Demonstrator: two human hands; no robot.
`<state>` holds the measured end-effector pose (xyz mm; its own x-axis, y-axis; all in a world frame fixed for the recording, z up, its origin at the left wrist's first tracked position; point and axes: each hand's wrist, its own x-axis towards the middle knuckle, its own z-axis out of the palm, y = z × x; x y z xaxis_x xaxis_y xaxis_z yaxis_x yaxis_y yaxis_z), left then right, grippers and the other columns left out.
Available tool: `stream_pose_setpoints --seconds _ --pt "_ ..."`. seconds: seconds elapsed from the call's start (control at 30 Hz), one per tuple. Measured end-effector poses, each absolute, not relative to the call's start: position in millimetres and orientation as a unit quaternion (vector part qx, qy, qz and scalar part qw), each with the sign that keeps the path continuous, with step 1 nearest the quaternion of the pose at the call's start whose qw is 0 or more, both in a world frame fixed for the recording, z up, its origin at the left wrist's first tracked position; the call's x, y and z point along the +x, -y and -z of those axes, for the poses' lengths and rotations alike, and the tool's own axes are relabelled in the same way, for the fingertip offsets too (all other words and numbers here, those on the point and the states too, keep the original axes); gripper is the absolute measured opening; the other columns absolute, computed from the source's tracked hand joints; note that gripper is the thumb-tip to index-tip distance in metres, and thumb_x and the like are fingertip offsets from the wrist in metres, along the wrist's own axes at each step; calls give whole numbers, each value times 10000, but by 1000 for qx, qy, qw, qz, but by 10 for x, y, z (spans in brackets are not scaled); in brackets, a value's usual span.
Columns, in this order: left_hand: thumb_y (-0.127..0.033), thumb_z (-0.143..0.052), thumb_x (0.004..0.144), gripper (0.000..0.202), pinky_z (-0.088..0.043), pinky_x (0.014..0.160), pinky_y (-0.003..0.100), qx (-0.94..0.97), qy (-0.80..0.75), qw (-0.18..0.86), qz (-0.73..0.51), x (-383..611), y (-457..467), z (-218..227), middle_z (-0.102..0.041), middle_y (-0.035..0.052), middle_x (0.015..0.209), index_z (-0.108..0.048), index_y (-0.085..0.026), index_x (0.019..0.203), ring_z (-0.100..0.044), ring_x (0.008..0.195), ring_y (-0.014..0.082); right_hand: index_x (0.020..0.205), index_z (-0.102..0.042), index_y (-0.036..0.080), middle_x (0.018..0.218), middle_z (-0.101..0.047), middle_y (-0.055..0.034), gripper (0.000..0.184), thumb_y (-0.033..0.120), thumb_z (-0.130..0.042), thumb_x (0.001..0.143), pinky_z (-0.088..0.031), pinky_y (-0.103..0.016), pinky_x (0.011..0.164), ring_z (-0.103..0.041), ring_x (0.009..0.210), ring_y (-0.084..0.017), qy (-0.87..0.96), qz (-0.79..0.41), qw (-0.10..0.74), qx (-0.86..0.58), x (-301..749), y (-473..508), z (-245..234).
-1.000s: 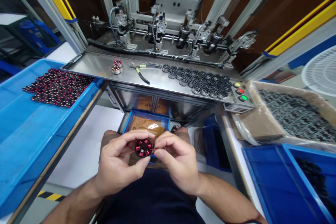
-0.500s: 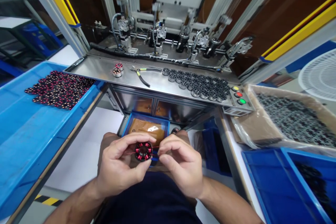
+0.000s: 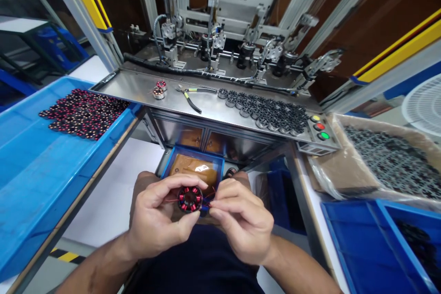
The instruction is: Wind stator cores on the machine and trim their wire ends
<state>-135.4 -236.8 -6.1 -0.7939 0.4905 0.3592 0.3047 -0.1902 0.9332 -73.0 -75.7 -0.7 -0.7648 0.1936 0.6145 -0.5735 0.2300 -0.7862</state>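
Note:
Between the thumb and fingers of my left hand (image 3: pixel 161 216) is a round motor stator (image 3: pixel 189 199), black with red wire windings, its face turned toward me. Thin red wire ends (image 3: pixel 211 194) stick out from its right side. My right hand (image 3: pixel 243 220) is closed in a pinch just right of the stator, thumb and forefinger on one of these wires. Another wire end stands up free above the pinch. Both hands are above my lap, in front of the metal bench (image 3: pixel 134 90).
On the bench lie two wound stators (image 3: pixel 159 92), cutting pliers (image 3: pixel 191 100) and rows of black cores (image 3: pixel 265 109), below a machine with several clamps. A blue tray (image 3: pixel 41 165) of wound stators is at left. Push buttons (image 3: pixel 320 127), a carton (image 3: pixel 327 170) and a blue bin (image 3: pixel 351 234) stand at right.
My right hand has shifted slightly right and turned; its pinch is now lower on the wires, and one wire end points up. The stator stays in my left hand. The view has shifted slightly.

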Motion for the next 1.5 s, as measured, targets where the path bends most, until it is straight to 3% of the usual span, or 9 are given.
stream_pose_setpoints --seconds 0.2,0.37,0.47,0.67,0.8,0.93,1.03,1.27,1.5 --pt "13 -705 691 491 -585 783 212 291 -636 79 -711 -1352 2336 23 -741 36 1030 -677 -255 1102 -709 875 152 1015 -719 233 716 -656 -46 229 114 -664 828 -527 -359 619 -614 655 -180 717 -594 325 165 -718 747 2" --pt "-97 -731 726 377 -591 665 238 260 -539 236 -765 -1391 2360 -36 -753 72 958 -708 -239 1074 -713 726 163 1151 -690 264 928 -689 -94 399 262 -792 765 -542 -450 753 -640 871 -244 747 -567 276 212 -858 467 -85" --pt "-203 -772 734 346 -581 671 250 244 -484 324 -776 -1391 2363 -52 -756 70 921 -713 -250 1071 -715 742 177 1108 -714 280 1047 -701 -100 393 335 -820 734 -523 -504 881 -642 995 -265 742 -559 233 288 -996 389 -161" --pt "-408 -798 696 359 -563 681 293 239 -510 358 -745 -1362 2348 -52 -722 72 841 -746 -206 988 -694 769 222 885 -738 213 1045 -735 -109 136 252 -795 768 -528 -484 931 -675 1018 -242 720 -544 204 381 -1123 460 -250" --pt "-366 -812 694 377 -584 671 309 221 -497 377 -750 -1362 2353 -20 -740 81 883 -739 -211 1030 -707 753 224 821 -733 212 1015 -752 -106 99 276 -792 773 -562 -441 871 -642 1071 -247 730 -526 233 368 -1028 474 -230" --pt "-331 -825 693 381 -586 663 251 197 -438 410 -775 -1370 2327 -17 -752 75 911 -735 -213 1044 -718 744 187 927 -724 252 971 -757 -64 152 206 -776 791 -573 -413 809 -648 987 -220 774 -454 315 311 -831 468 -165" --pt "-233 -822 703 380 -580 751 208 216 -442 366 -790 -1344 2295 -28 -758 48 975 -721 -244 1069 -726 844 165 994 -717 232 873 -743 -52 199 170 -749 807 -577 -377 750 -636 905 -201 786 -391 385 283 -700 492 -104" --pt "31 -780 658 572 -547 923 223 339 -559 52 -755 -1243 2256 -37 -732 31 1116 -663 -253 1141 -676 1041 151 997 -692 112 845 -699 -75 144 79 -636 868 -578 -353 657 -628 799 -177 757 -367 504 196 -645 707 -54" --pt "58 -758 675 587 -565 917 231 342 -565 -11 -751 -1179 2258 70 -706 29 1173 -646 -246 1164 -656 1092 160 951 -655 151 769 -640 -48 130 78 -565 890 -557 -283 592 -630 690 -147 728 -530 423 102 -634 936 -45"
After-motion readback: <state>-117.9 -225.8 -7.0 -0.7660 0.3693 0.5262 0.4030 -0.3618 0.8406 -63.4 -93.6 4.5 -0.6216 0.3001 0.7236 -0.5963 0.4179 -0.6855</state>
